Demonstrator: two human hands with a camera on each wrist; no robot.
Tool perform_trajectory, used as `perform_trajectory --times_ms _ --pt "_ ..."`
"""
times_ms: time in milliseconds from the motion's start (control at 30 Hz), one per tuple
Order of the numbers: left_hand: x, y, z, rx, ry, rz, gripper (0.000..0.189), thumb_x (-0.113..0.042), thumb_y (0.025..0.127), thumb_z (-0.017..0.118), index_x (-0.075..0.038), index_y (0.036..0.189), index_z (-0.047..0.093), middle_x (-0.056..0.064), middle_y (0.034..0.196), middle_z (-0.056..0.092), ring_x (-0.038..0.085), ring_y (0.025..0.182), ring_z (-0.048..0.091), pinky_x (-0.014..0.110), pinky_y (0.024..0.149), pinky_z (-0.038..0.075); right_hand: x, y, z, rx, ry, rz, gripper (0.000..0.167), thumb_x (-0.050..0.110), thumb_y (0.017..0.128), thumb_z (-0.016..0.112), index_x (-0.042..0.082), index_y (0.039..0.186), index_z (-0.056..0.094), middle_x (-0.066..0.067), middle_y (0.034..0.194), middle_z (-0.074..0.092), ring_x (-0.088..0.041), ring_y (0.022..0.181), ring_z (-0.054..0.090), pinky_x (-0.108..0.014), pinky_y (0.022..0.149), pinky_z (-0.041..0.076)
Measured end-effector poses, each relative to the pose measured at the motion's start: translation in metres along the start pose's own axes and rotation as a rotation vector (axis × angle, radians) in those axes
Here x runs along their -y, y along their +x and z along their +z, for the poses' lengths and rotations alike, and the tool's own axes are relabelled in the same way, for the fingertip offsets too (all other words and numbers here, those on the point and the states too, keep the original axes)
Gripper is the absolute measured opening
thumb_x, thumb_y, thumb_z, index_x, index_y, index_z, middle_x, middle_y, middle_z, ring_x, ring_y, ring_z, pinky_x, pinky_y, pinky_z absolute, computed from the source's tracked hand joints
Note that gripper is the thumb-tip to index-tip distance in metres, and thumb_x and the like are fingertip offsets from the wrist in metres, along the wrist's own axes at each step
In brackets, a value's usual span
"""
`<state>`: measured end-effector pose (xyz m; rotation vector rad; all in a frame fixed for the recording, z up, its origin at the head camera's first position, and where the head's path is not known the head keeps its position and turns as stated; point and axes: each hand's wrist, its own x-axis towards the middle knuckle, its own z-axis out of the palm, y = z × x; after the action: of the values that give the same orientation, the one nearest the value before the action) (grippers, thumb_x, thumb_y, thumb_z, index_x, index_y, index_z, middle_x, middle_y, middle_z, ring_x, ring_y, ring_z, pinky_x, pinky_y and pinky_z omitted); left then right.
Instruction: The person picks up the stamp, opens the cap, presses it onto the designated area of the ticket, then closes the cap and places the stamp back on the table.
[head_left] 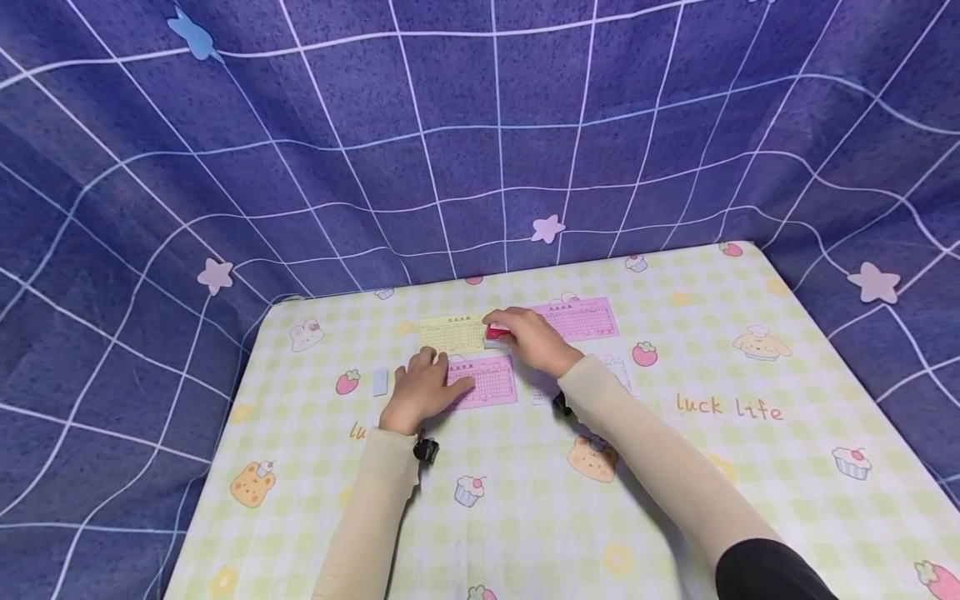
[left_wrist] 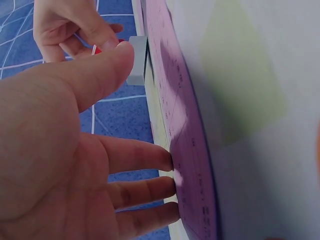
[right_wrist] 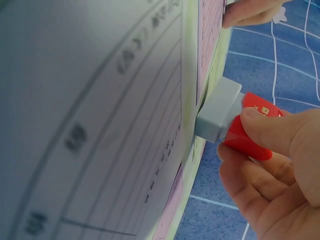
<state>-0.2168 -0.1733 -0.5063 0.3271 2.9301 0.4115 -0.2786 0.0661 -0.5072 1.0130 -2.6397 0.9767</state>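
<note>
My right hand (head_left: 536, 337) pinches a stamp with a red handle (right_wrist: 245, 141) and a pale grey base (right_wrist: 218, 110) between thumb and fingers. In the head view the stamp is at the right end of a yellow printed slip (head_left: 446, 335), its base right at the paper. Spread, fairly straight fingers of my left hand (head_left: 422, 390) rest on the near pink slip (head_left: 493, 383), with fingertips at its upper edge. Partly under the right wrist lies a white printed slip (head_left: 617, 364). Another pink slip (head_left: 588, 319) lies behind the right hand.
A small light-blue block (head_left: 380, 382), like a cap, lies left of the left hand. The table has a green-checked cloth (head_left: 525, 525) with cartoon prints. A dark blue curtain (head_left: 465, 167) with white lines hangs behind and around the table.
</note>
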Motion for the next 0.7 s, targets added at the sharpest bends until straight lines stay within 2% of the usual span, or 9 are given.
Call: perform_trajectory --times_ms 200,467,700 --pt "0.0016 0.0001 -0.0009 0.026 -0.016 -0.016 0.082 -0.062 0.100 0.060 0.001 0.152 0.053 0.024 0.156 0.046 0.042 0.143 0.044 0.070 0.111 0.030 -0.0011 -0.0021 -0.0008 -0.038 0.025 0.025 0.030 -0.001 0.096 0.074 0.009 0.125 0.069 -0.011 0.122 0.075 -0.031 0.119 0.070 -0.044 0.106 0.053" --pt "0.0026 -0.0047 0.0005 -0.009 -0.062 -0.019 0.080 -0.058 0.099 0.065 0.002 0.150 0.054 0.023 0.156 0.048 0.040 0.145 0.045 0.078 0.116 0.020 -0.0019 -0.0058 -0.0016 -0.067 0.043 0.032 0.032 -0.004 0.095 0.075 0.008 0.123 0.068 -0.013 0.123 0.075 -0.032 0.117 0.070 -0.046 0.103 0.055" --pt "0.0034 -0.0086 0.0027 0.009 -0.102 -0.014 0.081 -0.054 0.099 0.068 0.004 0.153 0.050 0.028 0.164 0.036 0.043 0.154 0.033 0.078 0.118 0.018 -0.0029 -0.0071 -0.0017 -0.071 0.048 0.032 0.030 -0.003 0.095 0.075 0.005 0.123 0.068 -0.014 0.121 0.075 -0.032 0.114 0.071 -0.046 0.101 0.056"
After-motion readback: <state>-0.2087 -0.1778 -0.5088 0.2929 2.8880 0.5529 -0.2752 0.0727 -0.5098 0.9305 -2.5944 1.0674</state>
